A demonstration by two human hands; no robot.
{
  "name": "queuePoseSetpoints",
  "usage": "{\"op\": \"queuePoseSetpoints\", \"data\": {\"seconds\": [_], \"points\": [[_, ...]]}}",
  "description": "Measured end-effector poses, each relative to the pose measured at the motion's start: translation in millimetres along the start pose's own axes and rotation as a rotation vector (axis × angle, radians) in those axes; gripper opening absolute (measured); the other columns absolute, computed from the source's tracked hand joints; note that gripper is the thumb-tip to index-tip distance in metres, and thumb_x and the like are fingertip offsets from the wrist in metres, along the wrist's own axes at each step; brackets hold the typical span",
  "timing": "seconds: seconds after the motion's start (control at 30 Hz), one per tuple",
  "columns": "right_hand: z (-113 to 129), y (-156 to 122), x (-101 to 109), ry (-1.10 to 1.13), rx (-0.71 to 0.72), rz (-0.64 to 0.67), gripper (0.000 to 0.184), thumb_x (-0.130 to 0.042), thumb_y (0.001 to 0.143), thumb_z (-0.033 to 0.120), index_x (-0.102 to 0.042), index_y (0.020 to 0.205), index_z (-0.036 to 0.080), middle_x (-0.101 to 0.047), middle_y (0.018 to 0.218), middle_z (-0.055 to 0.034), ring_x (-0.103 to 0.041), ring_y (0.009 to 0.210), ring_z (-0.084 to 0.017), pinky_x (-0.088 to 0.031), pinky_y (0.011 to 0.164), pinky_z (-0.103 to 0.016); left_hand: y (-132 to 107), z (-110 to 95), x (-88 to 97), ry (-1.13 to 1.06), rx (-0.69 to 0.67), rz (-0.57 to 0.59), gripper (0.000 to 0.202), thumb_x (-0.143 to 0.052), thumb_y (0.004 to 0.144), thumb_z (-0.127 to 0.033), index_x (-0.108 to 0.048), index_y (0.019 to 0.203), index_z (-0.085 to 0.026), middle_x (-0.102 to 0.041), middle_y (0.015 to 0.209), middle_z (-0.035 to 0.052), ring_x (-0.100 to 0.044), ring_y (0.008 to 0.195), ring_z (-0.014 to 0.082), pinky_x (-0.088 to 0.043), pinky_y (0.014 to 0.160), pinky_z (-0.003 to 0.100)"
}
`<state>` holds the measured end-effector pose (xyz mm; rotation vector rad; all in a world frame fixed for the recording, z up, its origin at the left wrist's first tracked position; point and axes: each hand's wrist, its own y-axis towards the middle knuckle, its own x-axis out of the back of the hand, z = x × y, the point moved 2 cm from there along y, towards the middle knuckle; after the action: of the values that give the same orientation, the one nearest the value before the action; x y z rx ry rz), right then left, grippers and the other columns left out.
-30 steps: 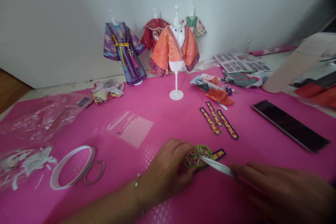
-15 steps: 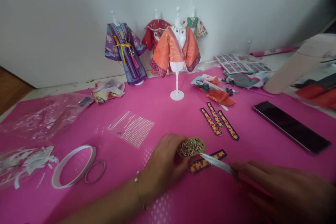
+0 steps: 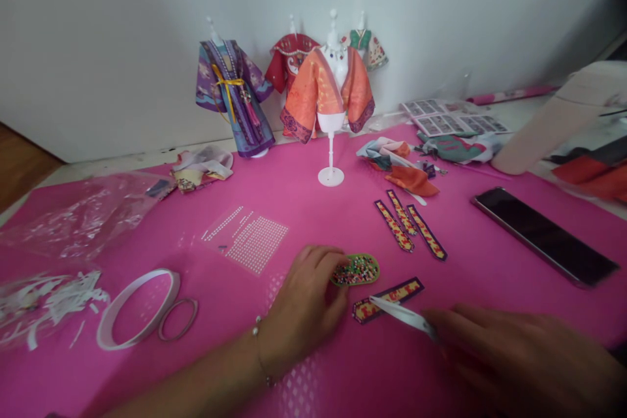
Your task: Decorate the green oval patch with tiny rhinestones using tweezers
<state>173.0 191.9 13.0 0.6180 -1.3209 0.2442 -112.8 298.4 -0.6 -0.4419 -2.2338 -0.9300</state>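
My left hand rests on the pink mat, its fingers pinching the left edge of a green oval piece covered in coloured dots. My right hand, blurred, grips white tweezers whose tips touch a purple and yellow patterned strip lying flat just below the oval piece. Three similar patterned strips lie side by side further back on the mat.
A white mannequin stand with an orange robe stands mid-table, with purple, red and green robed figures behind. A phone lies right; tape rolls, a gem sticker sheet, plastic bags and paper scraps lie left. Fabric pieces sit behind the strips.
My left hand slid the green oval piece up and left off the patterned strip, uncovering it. The tweezers in my right hand dropped onto the strip.
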Motion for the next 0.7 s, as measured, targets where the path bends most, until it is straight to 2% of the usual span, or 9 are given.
{"op": "queuePoseSetpoints", "data": {"seconds": [0.13, 0.27, 0.4, 0.53, 0.7], "points": [[-3, 8, 7, 0.021, 0.052, 0.009, 0.031, -0.049, 0.106, 0.013, -0.074, 0.111, 0.032, -0.08, 0.08, 0.0084, -0.078, 0.053, -0.014, -0.047, 0.043, -0.036, 2, -7, 8.7, 0.028, -0.054, -0.015, 0.027, -0.071, 0.1, -0.01, -0.072, 0.124, -0.022, -0.086, 0.127, 0.0131, -0.082, 0.117, 0.0314, -0.069, 0.101, 0.049], [-5, 12, 11, 0.05, 0.089, 0.047, 0.032, -0.052, 0.1, 0.01, -0.073, 0.109, 0.032, -0.08, 0.078, 0.0085, -0.077, 0.051, -0.014, -0.044, 0.041, -0.036, 5, -21, 16.0, -0.031, -0.226, -0.005, 0.013, -0.068, 0.103, -0.014, -0.072, 0.109, -0.025, -0.089, 0.105, 0.0051, -0.082, 0.104, 0.0272, -0.065, 0.102, 0.047], [-6, 10, 11, 0.091, 0.069, 0.063, 0.035, -0.052, 0.098, 0.008, -0.073, 0.114, 0.032, -0.081, 0.08, 0.0074, -0.078, 0.053, -0.015, -0.043, 0.042, -0.037, 3, -27, 13.9, -0.047, -0.368, -0.003, 0.011, -0.067, 0.106, -0.018, -0.074, 0.1, -0.023, -0.09, 0.093, 0.0025, -0.083, 0.101, 0.0263, -0.062, 0.11, 0.045], [-9, 7, 9, 0.117, 0.057, 0.088, 0.034, -0.057, 0.097, 0.008, -0.073, 0.115, 0.032, -0.081, 0.08, 0.0066, -0.078, 0.053, -0.016, -0.043, 0.043, -0.037, 1, -25, 8.2, -0.04, -0.401, 0.013, 0.012, -0.066, 0.109, -0.018, -0.078, 0.104, -0.02, -0.092, 0.094, 0.0029, -0.083, 0.102, 0.0265, -0.059, 0.115, 0.044], [-10, 7, 8, 0.096, 0.07, 0.095, 0.037, -0.057, 0.096, 0.005, -0.073, 0.116, 0.032, -0.08, 0.079, 0.0058, -0.077, 0.051, -0.017, -0.04, 0.041, -0.038, -1, -23, 5.7, -0.048, -0.388, 0.047, 0.012, -0.068, 0.106, -0.016, -0.08, 0.105, -0.021, -0.093, 0.096, 0.0013, -0.084, 0.104, 0.0269, -0.058, 0.119, 0.046]]}}
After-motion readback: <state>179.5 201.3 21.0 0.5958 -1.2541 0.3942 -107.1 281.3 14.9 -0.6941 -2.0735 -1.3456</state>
